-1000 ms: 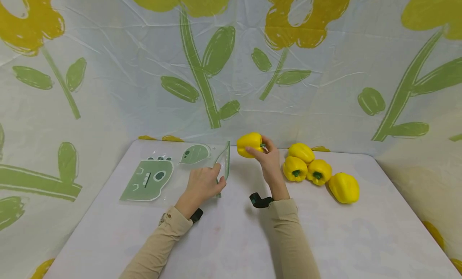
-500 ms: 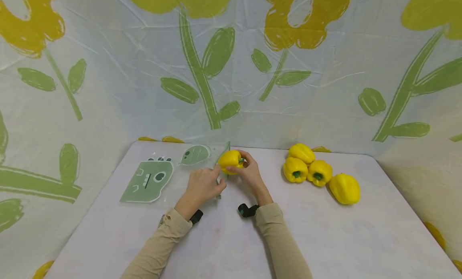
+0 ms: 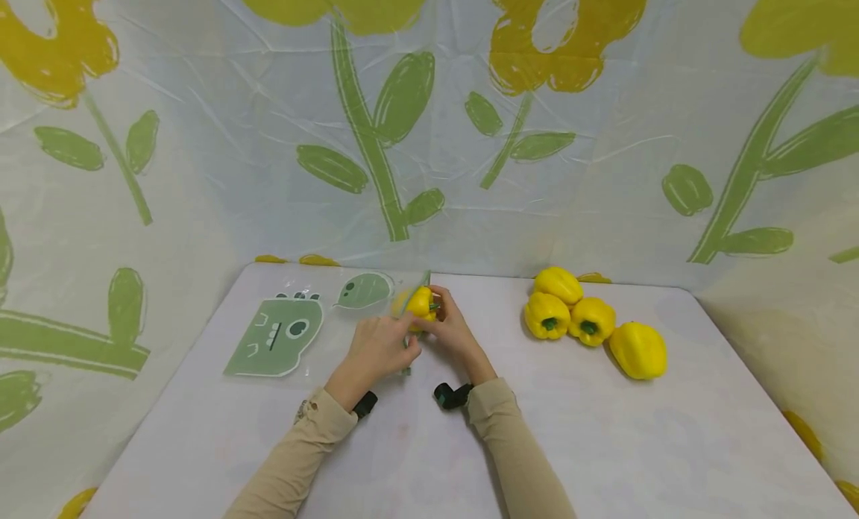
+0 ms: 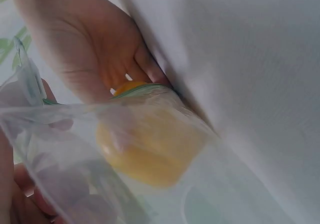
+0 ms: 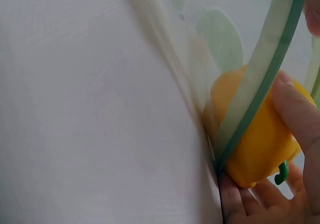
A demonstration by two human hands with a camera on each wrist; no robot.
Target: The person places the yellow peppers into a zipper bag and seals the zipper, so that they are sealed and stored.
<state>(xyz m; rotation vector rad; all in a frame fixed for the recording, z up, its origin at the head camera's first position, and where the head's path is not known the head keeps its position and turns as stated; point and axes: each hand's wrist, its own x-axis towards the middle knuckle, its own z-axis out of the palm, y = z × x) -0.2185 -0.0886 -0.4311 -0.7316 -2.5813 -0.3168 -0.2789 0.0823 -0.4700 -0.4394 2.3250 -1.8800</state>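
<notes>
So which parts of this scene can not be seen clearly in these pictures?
- Head view: the pepper is mostly covered by both hands and the bag.
- Left wrist view: the pepper is blurred behind the plastic.
- Right wrist view: the right hand is cut off by the frame edge.

From my head view, the yellow pepper (image 3: 420, 303) sits half hidden behind the clear bag (image 3: 376, 310) rim; my left hand (image 3: 380, 345) covers the bag's lower corner.

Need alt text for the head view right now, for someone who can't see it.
The right hand pushes a yellow pepper into the mouth of a clear zip bag, held open by the left hand; four more peppers sit on the white table.
</notes>
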